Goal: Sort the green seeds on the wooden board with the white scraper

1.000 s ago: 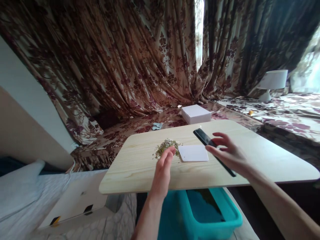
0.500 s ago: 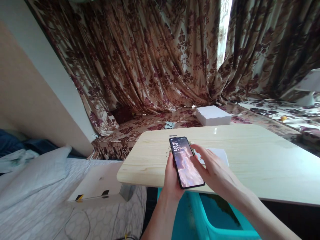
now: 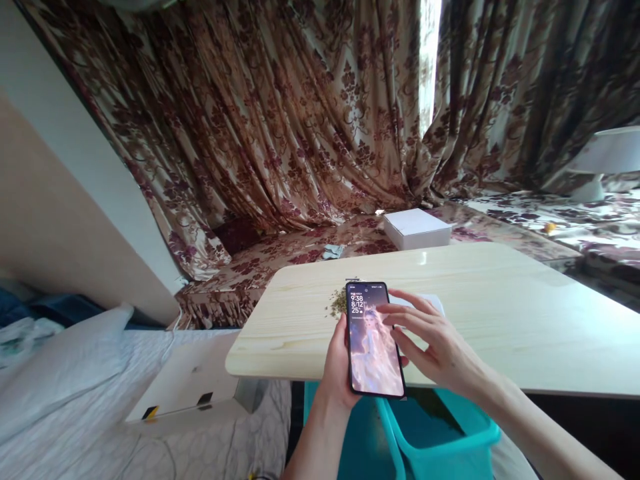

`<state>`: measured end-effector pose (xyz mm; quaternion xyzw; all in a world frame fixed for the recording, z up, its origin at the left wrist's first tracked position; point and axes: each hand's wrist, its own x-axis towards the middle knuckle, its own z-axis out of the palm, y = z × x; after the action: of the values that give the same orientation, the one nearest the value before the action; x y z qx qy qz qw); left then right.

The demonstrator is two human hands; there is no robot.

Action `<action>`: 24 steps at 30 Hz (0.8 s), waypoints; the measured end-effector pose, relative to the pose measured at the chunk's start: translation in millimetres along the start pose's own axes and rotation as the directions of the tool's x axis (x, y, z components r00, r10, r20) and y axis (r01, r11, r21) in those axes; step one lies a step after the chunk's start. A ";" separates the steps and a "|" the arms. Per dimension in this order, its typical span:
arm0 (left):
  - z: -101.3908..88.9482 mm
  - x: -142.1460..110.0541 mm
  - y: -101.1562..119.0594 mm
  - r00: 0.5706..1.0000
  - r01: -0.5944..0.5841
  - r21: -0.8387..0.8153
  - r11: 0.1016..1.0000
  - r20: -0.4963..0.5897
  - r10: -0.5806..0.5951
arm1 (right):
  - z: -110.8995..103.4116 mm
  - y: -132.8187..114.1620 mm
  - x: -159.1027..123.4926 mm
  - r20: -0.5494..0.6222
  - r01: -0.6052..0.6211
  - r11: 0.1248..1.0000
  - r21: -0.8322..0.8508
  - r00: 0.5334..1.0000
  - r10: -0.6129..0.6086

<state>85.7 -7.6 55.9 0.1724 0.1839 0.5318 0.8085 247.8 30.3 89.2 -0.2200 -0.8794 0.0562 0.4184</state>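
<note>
A smartphone (image 3: 374, 360) with a lit screen rests in my left hand (image 3: 336, 370), whose fingers wrap its edge and back. The screen reads 9:38, 8/12 and 25 over a picture of a figure. Over the right side of the screen hovers my right hand (image 3: 433, 333), its fingers stretched and apart; whether a fingertip touches the glass I cannot tell. Behind the phone, a small heap of greenish dried bits (image 3: 339, 303) lies on the pale wooden table (image 3: 270, 327). A white flat item (image 3: 434, 303) is partly hidden behind my right hand.
Below the table's front edge stands a turquoise bin (image 3: 450, 450) with two compartments. A white box (image 3: 417, 230) and a grey cloth (image 3: 333, 252) sit beyond the table. To the left, a flat white box (image 3: 190, 380) lies on a bed (image 3: 55, 427). A lamp (image 3: 607, 153) stands far right.
The phone has come slightly nearer and turned more upright. My right hand's fingers have spread over the screen. The view has shifted, showing more of the heap and the bin.
</note>
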 end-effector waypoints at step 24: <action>-12.2 3.4 10.4 0.999 -0.009 0.076 0.997 0.038 0.006 | -20.9 -24.4 -142.0 0.284 -0.006 0.951 -0.309 0.954 0.098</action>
<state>72.8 0.5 49.9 0.2138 0.1880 0.5241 0.8027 333.9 -55.0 8.6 -0.2942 -0.9241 -0.0367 0.2412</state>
